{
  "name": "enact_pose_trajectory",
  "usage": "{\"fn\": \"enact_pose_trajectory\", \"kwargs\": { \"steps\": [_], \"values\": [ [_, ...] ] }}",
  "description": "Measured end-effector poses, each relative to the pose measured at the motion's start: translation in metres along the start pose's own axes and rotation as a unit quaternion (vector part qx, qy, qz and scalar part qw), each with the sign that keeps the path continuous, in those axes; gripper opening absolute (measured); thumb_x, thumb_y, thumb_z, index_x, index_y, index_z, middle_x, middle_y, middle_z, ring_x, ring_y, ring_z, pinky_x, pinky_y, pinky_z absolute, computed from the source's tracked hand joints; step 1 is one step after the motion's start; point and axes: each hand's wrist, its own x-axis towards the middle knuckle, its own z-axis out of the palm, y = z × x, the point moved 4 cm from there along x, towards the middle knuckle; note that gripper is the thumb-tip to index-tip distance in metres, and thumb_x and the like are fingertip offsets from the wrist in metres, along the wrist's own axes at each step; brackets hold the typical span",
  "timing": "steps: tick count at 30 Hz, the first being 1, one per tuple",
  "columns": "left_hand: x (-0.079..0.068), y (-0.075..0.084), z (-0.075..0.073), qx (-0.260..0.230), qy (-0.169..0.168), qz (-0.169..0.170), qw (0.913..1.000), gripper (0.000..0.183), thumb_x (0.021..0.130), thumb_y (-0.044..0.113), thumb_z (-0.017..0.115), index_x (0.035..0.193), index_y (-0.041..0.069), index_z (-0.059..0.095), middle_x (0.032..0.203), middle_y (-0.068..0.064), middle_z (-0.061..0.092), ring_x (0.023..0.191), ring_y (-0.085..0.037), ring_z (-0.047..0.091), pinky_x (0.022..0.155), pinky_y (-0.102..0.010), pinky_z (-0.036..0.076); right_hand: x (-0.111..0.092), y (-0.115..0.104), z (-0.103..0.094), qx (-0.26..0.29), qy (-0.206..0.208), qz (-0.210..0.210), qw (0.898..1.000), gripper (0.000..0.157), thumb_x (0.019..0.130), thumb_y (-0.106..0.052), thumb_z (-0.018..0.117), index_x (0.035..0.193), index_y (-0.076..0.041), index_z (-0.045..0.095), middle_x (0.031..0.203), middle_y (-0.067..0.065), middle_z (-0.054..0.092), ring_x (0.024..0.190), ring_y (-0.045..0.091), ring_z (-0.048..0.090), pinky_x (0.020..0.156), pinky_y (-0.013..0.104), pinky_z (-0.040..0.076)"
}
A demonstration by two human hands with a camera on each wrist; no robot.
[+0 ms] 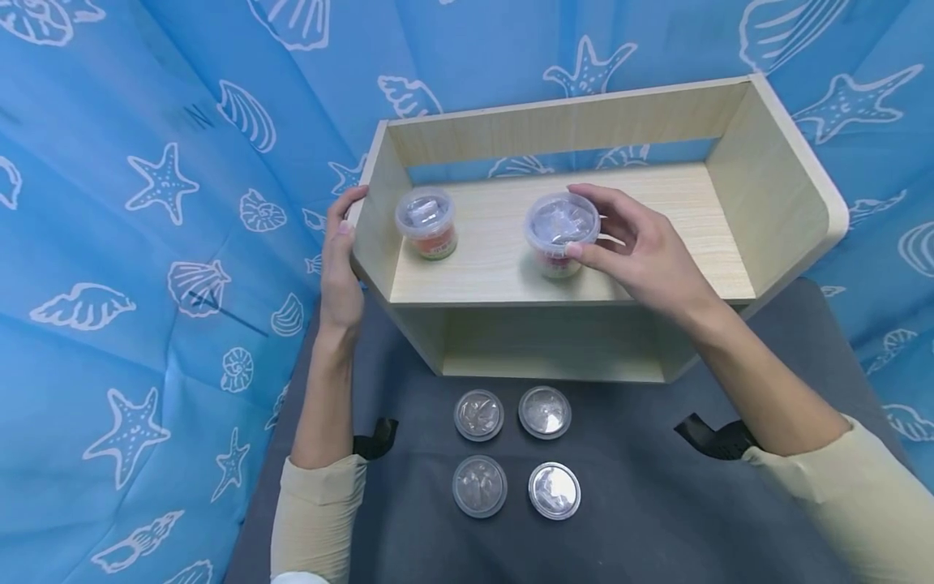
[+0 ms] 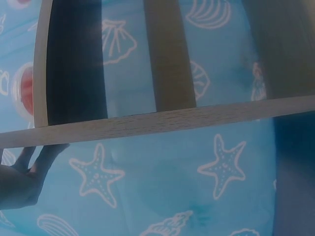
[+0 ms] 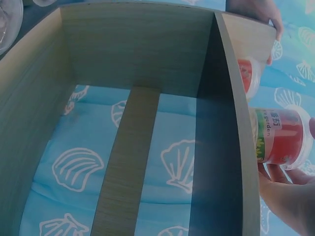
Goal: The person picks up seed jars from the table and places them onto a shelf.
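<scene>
In the head view my right hand (image 1: 649, 251) holds a small clear plastic tub (image 1: 562, 223) by its lid rim, thumb in front and fingers behind. The tub is upright, close over the upper board of a pale wooden two-tier shelf (image 1: 620, 276). Red contents and a green-and-white label show on this tub (image 3: 278, 136) in the right wrist view. A matching lidded tub (image 1: 430, 227) stands at the left end of the same board. My left hand (image 1: 343, 276) grips the shelf's left side panel; in the left wrist view its fingers (image 2: 47, 157) touch the panel's outer face.
Several round clear-lidded tubs (image 1: 545, 412) stand on the dark grey tablecloth (image 1: 627, 487) before the shelf, in two rows. The shelf's lower compartment (image 1: 547, 341) faces them. A blue curtain (image 1: 219, 365) with white shells and starfish hangs behind and at the sides.
</scene>
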Motion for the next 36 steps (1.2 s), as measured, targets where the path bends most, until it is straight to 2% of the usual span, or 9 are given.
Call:
{"fn": "enact_pose_trajectory", "kwargs": {
  "steps": [7,16,26,36],
  "values": [
    [0.001,-0.001,0.000,0.003,-0.003,0.001,1.0000,0.050,0.101,0.025,0.027,0.145,0.007,0.043,0.143,-0.008,0.042,0.129,-0.024,0.037,0.102,-0.043,0.027,0.012,0.002,0.001,-0.017,-0.001,0.004,1.000,0.061,0.090,-0.008,0.072,0.146,-0.007,0.047,0.144,0.011,0.050,0.128,0.024,0.053,0.101,0.025,0.044],
    [0.001,0.000,0.000,0.008,-0.001,0.013,0.9999,0.050,0.101,0.025,0.026,0.145,0.006,0.043,0.142,-0.010,0.043,0.128,-0.024,0.039,0.101,-0.042,0.028,0.026,0.008,-0.003,-0.039,-0.001,0.015,0.999,0.061,0.093,-0.015,0.070,0.149,-0.009,0.044,0.147,0.013,0.048,0.134,0.026,0.048,0.109,0.031,0.038],
    [0.001,-0.002,0.000,0.012,-0.001,0.002,0.9999,0.051,0.100,0.027,0.027,0.145,0.007,0.043,0.144,-0.007,0.042,0.130,-0.023,0.037,0.102,-0.045,0.027,0.037,0.014,-0.001,-0.019,-0.007,0.050,0.999,0.062,0.094,-0.014,0.069,0.150,-0.013,0.044,0.150,0.010,0.043,0.132,0.031,0.048,0.110,0.040,0.037],
    [0.000,-0.004,-0.001,0.014,-0.002,0.002,0.9999,0.050,0.101,0.027,0.027,0.145,0.009,0.043,0.143,-0.007,0.042,0.130,-0.024,0.037,0.101,-0.045,0.027,0.039,0.022,-0.001,-0.021,-0.003,0.065,0.998,0.064,0.095,-0.016,0.068,0.151,-0.009,0.039,0.148,0.013,0.042,0.130,0.030,0.050,0.104,0.029,0.042]
  ]
}}
